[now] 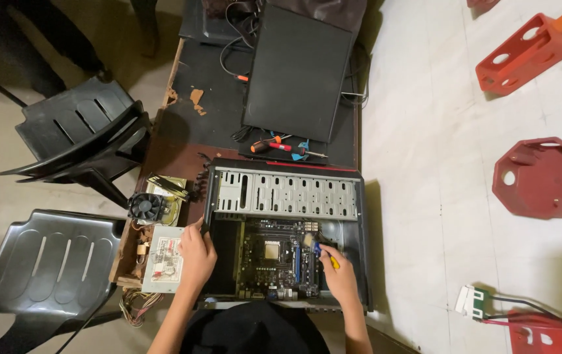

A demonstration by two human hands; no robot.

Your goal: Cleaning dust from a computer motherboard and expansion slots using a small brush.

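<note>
Right hand [338, 270] gripped a small brush [316, 245] over the motherboard [273, 257]; bristle contact was hard to make out. Left hand [196, 252] curled over the open computer case [285, 194] edge, fingertips hidden. Case lay on a worn dark table [183, 134]; pale tiled floor [425, 164] alongside.

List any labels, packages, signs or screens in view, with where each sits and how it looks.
White rectangular label with red and dark print: on top of the grey metal power supply box, left of the open black computer case, beside the left hand.
Flat black rectangular panel: lying at the desk's far end; whether it is a screen cannot be told.
No packages or signs show.
</note>
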